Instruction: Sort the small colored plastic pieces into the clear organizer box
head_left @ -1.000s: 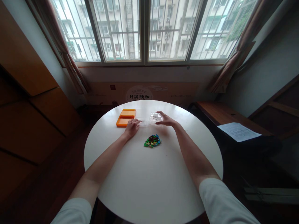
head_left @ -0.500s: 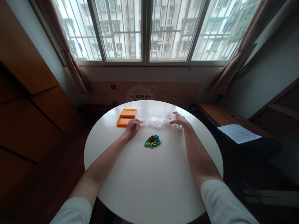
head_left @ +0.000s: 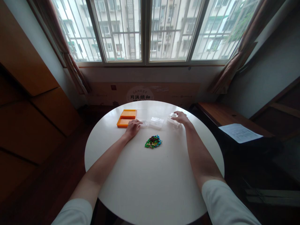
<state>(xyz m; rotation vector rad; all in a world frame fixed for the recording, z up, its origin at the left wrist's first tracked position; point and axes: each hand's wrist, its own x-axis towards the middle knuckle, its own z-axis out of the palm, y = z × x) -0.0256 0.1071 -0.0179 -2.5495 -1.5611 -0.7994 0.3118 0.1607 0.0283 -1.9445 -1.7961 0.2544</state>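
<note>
My left hand (head_left: 133, 127) lies with its fingers stretched out at the near edge of an orange case (head_left: 122, 122) and a clear plastic piece (head_left: 142, 115) beside it. Whether it presses on them is hard to tell. At the back right, my right hand (head_left: 182, 118) has its thumb and fingers closed on a clear plastic box (head_left: 172, 121), whose lid seems raised; the fingers hide part of it. Between the hands stands another clear box (head_left: 157, 122) with compartments. Nearer to me is a pile of small building bricks (head_left: 153, 142) in green, blue, brown and yellow.
Everything stands on a round white table (head_left: 159, 181). To the right, a sheet of paper (head_left: 240, 133) rests on a brown wooden bench (head_left: 215, 112). A printed cardboard panel (head_left: 173, 92) is behind the table, below a barred window.
My right hand has shifted slightly and closed its fingers on the clear box, which now looks opened or tilted. The left hand and the brick pile have stayed put.
</note>
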